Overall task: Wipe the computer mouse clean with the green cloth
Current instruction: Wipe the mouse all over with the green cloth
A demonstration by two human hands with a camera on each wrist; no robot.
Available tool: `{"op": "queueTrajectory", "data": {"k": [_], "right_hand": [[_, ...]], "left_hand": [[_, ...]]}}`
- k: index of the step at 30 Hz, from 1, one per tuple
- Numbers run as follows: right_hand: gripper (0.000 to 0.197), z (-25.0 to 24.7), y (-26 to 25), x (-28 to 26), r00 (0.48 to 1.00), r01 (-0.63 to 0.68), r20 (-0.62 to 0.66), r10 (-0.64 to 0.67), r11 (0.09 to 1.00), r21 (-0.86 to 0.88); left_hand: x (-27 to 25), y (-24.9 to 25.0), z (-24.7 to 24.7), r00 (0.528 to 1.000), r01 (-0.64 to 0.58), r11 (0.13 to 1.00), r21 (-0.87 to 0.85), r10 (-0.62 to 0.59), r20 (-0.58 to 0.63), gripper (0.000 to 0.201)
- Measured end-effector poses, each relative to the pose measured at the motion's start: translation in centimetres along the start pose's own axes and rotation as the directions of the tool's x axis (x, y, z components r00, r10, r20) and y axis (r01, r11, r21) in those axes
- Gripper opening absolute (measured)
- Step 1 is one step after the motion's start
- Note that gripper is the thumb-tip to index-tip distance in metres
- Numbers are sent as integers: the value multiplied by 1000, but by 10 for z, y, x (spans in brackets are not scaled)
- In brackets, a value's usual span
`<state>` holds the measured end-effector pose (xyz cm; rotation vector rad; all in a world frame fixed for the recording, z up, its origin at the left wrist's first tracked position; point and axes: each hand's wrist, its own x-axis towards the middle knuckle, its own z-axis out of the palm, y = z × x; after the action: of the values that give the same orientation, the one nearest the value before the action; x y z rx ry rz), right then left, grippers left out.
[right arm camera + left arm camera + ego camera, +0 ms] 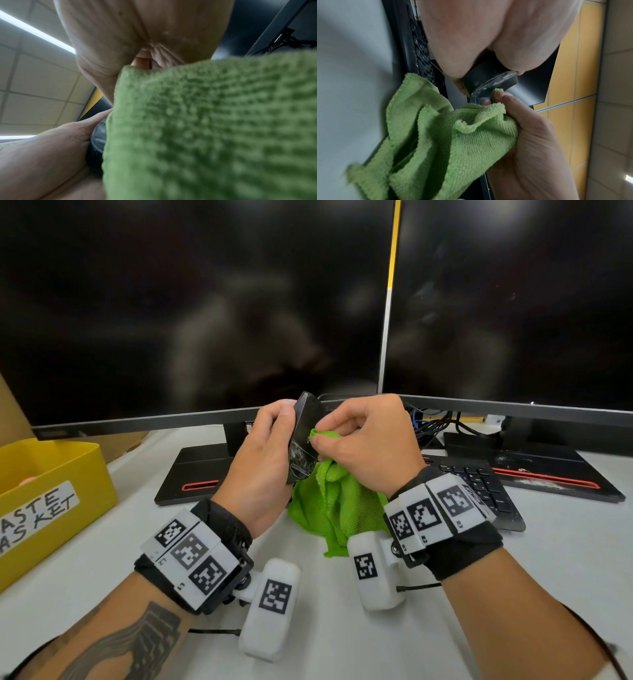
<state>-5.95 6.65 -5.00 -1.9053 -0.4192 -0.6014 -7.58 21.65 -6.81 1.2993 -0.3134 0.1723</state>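
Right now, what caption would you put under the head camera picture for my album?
Left hand holds the black mouse up while the right hand rubs it with a pinched green cloth.

A white desk (565,559) is carrying two monitor stands w/ red slots (191,474) (534,467), a black keyboard (486,487) at right, a yellow labelled bin (51,491) at left, and tangled cables (435,422) behind.

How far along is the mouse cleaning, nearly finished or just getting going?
Done: the left hand has the computer mouse lifted off the desk, and the right hand grips the green cloth. In hand: a pinched cloth corner is rubbing the mouse's face. Left: pale smears still show near its lower end, so it seems midway.
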Motion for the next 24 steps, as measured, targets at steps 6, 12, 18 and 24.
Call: {"op": "queueTrajectory", "data": {"k": [6,12,18,24], "right_hand": [[5,1,0,-1,1000,23,-9,-23,1000,14],[10,2,0,-3,998,-32,62,31,999,11],[10,0,-3,-4,996,-90,32,88,994,64],[10,1,-5,-6,991,-127,51,123,988,83]], "left_hand": [[-1,0,1,1000,-4,1000,-5,4,0,31],[-1,0,1,1000,-11,1000,-9,11,-7,30],[-2,-1,0,1000,-3,1000,9,3,-3,28],[-2,-2,1,1000,2,1000,-5,-2,0,27]]}}
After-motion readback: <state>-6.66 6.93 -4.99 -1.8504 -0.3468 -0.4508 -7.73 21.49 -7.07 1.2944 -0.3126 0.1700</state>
